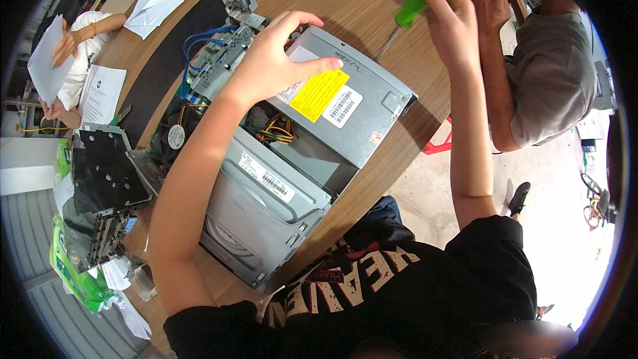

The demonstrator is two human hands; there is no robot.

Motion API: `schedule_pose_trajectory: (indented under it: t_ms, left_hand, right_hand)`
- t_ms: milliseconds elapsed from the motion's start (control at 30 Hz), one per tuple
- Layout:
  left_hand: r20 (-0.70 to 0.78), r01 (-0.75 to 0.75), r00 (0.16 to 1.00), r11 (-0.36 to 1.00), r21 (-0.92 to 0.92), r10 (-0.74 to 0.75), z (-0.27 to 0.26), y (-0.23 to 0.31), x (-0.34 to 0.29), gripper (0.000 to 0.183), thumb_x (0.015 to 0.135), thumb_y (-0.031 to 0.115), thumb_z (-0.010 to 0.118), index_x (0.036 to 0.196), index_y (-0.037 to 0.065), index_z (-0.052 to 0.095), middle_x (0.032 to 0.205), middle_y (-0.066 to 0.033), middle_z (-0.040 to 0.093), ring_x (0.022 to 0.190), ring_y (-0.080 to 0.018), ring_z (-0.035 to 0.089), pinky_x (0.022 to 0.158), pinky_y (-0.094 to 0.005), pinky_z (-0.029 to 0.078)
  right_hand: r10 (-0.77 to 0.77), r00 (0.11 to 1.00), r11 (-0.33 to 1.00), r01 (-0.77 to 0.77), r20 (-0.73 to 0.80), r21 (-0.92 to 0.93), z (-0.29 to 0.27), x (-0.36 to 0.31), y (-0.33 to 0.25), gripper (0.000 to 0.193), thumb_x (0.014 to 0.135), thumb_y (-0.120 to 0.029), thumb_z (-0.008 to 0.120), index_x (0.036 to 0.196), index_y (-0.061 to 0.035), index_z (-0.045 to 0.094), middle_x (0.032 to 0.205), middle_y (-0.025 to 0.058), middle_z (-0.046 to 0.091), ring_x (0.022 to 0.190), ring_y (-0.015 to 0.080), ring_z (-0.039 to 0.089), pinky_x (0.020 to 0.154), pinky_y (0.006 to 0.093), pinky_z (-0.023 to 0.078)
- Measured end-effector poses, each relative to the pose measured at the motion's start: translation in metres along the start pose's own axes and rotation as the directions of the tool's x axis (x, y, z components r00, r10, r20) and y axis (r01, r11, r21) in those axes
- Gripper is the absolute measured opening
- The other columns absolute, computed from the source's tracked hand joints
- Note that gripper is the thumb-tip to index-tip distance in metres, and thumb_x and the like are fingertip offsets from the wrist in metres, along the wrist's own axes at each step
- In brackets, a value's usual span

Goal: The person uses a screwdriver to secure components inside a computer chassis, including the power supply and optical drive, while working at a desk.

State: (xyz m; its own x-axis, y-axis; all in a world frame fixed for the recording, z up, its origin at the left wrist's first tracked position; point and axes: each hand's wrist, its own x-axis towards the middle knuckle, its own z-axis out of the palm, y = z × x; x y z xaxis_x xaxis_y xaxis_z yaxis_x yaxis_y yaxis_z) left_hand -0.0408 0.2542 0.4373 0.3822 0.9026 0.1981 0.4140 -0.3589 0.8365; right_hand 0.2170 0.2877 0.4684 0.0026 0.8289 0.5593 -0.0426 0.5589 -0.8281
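Note:
An open computer case lies on the table in front of me. My left hand (276, 60) grips the grey metal power supply (375, 83) at its far left, thumb on top and fingers over the edge. The box bears a yellow label (319, 95) and white stickers. Raised at the upper right, my right hand (455, 26) is wrapped round the green handle of a screwdriver (413, 6). Its shaft slants down toward the power supply's far edge; whether the tip touches is unclear. Nearer me sits a silver drive (292, 171) beside bundled coloured wires (274, 134).
Blue cables (193, 46) and a fan (175, 136) are left of my forearm. A black metal bracket (109, 166) and green packaging (80, 272) lie farther left. One person (558, 73) stands close on the right; another handles papers (156, 3) at the far left.

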Motion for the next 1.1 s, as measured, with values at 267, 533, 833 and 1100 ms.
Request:
schedule_pose_trajectory:
  t_ms: [267, 533, 833, 1100]
  left_hand:
    - [0.109, -0.210, 0.976, 0.946, 0.248, 0.188, -0.003, 0.013, 0.000, 0.061, 0.070, 0.030, 0.085, 0.120, 0.010, 0.057, 0.123, -0.0096, 0.053, 0.118, -0.0251, 0.051, 0.102, -0.0359, 0.040]
    - [0.027, -0.236, 0.970, 0.913, 0.333, 0.240, 0.000, 0.014, -0.001, 0.056, 0.072, 0.029, 0.083, 0.116, 0.005, 0.058, 0.120, -0.0118, 0.054, 0.112, -0.0270, 0.055, 0.097, -0.0370, 0.044]
    - [-0.066, -0.314, 0.898, 0.739, 0.596, 0.435, 0.006, 0.006, 0.003, 0.018, 0.093, 0.023, 0.059, 0.102, 0.007, 0.060, 0.099, -0.0083, 0.064, 0.096, -0.0288, 0.061, 0.092, -0.0428, 0.040]
    - [-0.068, -0.225, 0.924, 0.678, 0.700, 0.377, 0.010, 0.016, 0.002, 0.015, 0.096, 0.021, 0.053, 0.102, 0.010, 0.061, 0.102, -0.0030, 0.064, 0.104, -0.0233, 0.055, 0.092, -0.0392, 0.035]
  right_hand:
    - [0.269, 0.929, 0.490, -0.360, 0.256, 0.794, -0.042, -0.004, 0.088, 0.042, 0.102, -0.032, 0.047, 0.130, -0.0011, 0.047, 0.096, 0.0081, 0.053, 0.066, 0.0125, 0.043, 0.060, 0.0230, 0.039]
    - [0.467, 0.823, 0.344, -0.505, 0.323, 0.791, -0.046, -0.012, 0.105, 0.038, 0.103, -0.036, 0.044, 0.117, -0.0006, 0.047, 0.087, 0.0071, 0.046, 0.066, 0.0118, 0.042, 0.059, 0.0236, 0.038]
    - [0.581, 0.769, 0.337, -0.525, 0.266, 0.781, -0.051, -0.014, 0.108, 0.037, 0.103, -0.038, 0.043, 0.112, -0.0018, 0.047, 0.084, 0.0070, 0.046, 0.067, 0.0129, 0.042, 0.060, 0.0255, 0.038]
    - [0.694, 0.711, 0.329, -0.457, 0.117, 0.826, -0.038, -0.014, 0.100, 0.036, 0.102, -0.045, 0.042, 0.097, -0.0109, 0.053, 0.074, 0.0053, 0.054, 0.060, 0.0153, 0.050, 0.051, 0.0261, 0.042]
